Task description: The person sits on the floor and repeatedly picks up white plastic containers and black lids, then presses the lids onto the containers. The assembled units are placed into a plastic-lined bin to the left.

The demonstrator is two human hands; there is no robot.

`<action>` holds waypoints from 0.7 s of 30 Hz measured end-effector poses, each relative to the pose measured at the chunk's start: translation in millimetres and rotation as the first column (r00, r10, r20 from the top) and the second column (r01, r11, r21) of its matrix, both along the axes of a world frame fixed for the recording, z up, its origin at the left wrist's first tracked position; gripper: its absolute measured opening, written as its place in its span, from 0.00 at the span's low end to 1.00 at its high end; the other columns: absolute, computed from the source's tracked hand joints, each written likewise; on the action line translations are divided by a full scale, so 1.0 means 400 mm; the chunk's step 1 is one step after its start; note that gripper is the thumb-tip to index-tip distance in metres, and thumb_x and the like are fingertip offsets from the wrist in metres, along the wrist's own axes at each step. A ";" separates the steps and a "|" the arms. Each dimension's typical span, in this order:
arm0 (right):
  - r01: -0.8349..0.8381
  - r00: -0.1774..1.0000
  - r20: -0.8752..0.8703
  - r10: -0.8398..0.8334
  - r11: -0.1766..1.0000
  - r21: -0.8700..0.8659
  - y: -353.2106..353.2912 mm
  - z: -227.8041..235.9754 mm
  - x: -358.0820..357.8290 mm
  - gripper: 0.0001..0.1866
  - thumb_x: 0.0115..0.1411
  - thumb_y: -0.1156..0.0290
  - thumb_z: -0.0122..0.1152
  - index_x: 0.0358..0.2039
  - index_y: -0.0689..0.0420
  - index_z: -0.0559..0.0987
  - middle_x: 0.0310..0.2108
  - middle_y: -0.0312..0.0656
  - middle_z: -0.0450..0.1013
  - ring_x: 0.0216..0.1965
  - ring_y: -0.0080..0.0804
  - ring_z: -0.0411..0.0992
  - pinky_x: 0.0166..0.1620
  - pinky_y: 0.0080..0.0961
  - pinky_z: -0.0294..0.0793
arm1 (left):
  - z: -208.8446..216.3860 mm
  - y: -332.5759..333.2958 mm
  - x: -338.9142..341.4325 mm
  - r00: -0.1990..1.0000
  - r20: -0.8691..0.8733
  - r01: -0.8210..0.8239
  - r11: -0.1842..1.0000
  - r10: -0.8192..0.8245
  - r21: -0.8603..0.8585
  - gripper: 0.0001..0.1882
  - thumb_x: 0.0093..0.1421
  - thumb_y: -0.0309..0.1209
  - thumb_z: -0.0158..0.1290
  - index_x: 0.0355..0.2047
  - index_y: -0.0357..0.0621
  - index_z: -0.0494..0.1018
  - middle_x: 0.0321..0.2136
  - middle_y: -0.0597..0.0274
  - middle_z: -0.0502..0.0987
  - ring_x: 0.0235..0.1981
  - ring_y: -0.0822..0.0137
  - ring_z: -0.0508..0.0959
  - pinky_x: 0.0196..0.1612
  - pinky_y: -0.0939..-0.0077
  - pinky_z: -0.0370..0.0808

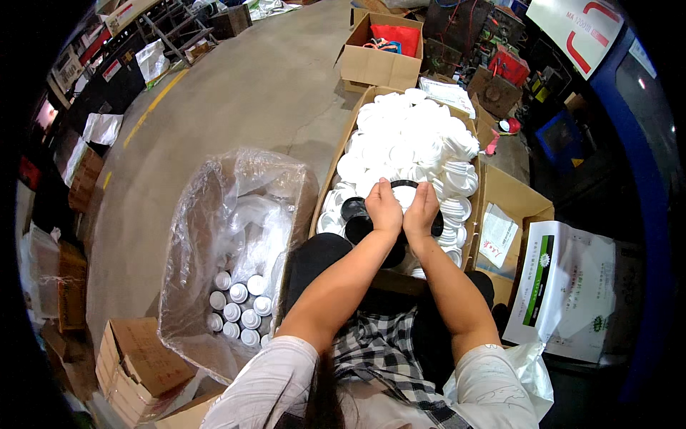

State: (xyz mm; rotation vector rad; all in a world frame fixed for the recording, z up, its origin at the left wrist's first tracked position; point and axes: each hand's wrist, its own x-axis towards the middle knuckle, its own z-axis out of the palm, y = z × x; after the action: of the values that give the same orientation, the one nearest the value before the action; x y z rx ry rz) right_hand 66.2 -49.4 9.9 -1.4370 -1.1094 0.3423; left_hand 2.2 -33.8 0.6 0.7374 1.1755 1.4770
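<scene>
Both my hands meet over a cardboard box [348, 140] heaped with white round plastic lids [411, 136]. My left hand [384, 209] and my right hand [421, 210] are closed on opposite sides of a round white lid with a black ring [404, 184]. My fingers and thumbs hide part of it. Several black round pieces [354, 209] lie on the white heap beside my left hand, and another black edge shows past my right hand. Stacked white lids [457, 207] lie close to my right hand.
On the left stands a box lined with clear plastic [179, 264], with rows of white stepped caps [250, 318] inside. A carton [136, 365] sits below it. An open carton with red contents [379, 61] stands ahead. To the right are papers [496, 236] and a white printed sack [564, 286].
</scene>
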 end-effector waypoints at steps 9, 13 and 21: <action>-0.368 0.536 -0.804 0.259 0.928 0.054 0.025 -0.026 0.046 0.33 0.62 0.45 0.36 0.46 0.67 0.66 0.40 0.45 0.68 0.42 0.36 0.66 0.50 0.28 0.61 | 0.089 -0.034 -0.096 0.772 -0.568 0.472 0.856 -0.285 0.211 0.30 0.48 0.36 0.61 0.46 0.34 0.61 0.42 0.49 0.70 0.42 0.61 0.71 0.44 0.72 0.69; -0.464 0.792 -0.485 0.371 0.882 -0.084 0.057 -0.023 0.051 0.30 0.61 0.46 0.40 0.51 0.61 0.63 0.40 0.43 0.69 0.43 0.30 0.67 0.46 0.29 0.65 | 0.161 -0.008 -0.361 0.847 -0.517 0.052 0.946 0.127 0.319 0.34 0.43 0.29 0.63 0.49 0.36 0.60 0.43 0.50 0.67 0.44 0.61 0.70 0.45 0.71 0.69; -0.295 0.775 0.480 0.412 0.907 -0.301 0.208 -0.197 0.082 0.24 0.50 0.64 0.58 0.47 0.61 0.68 0.40 0.54 0.69 0.44 0.47 0.66 0.47 0.35 0.65 | -0.291 -0.226 -1.053 0.922 -0.151 -0.382 0.782 0.355 -0.493 0.26 0.46 0.51 0.59 0.37 0.45 0.70 0.28 0.63 0.74 0.21 0.73 0.70 0.22 0.78 0.64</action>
State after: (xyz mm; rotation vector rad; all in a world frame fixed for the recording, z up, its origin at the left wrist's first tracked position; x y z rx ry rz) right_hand 99.1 33.7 -69.0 -1.5495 -1.8688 0.3392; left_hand -418.9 -124.0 -115.9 0.1722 1.7391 1.3560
